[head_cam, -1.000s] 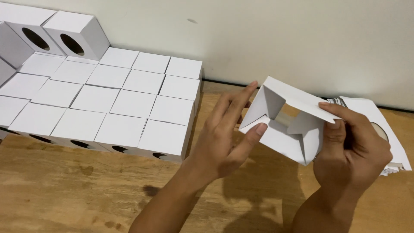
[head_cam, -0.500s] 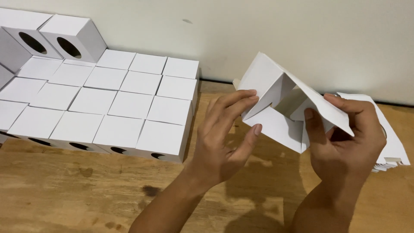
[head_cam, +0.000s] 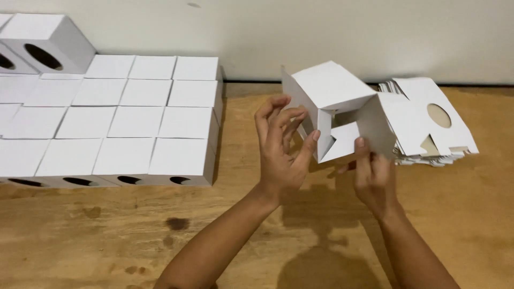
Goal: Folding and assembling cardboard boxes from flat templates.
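Item: white cardboard box point(head_cam: 334, 107), partly folded, held in the air above the wooden desk point(head_cam: 241, 235), between both hands, near the back wall point(head_cam: 321, 32); one end open with flaps loose, top panel facing up

Left hand point(head_cam: 281, 152): fingers spread and curved, thumb tip touching the box's lower near edge, fingertips against its left side; grip loose and half open around the box's corner

Right hand point(head_cam: 375, 179): thumb pressed on a lower flap of the box, fingers behind the side panel and hidden; grip closed on that panel

Stack of flat box blanks point(head_cam: 433, 128): white, with a round cut-out in the top sheet, lying on the desk just right of the held box, partly behind it

Finished boxes point(head_cam: 134, 118): white cubes set in tight rows on the left of the desk, oval holes showing along the front faces; two more point(head_cam: 48, 45) stacked on top at the far left
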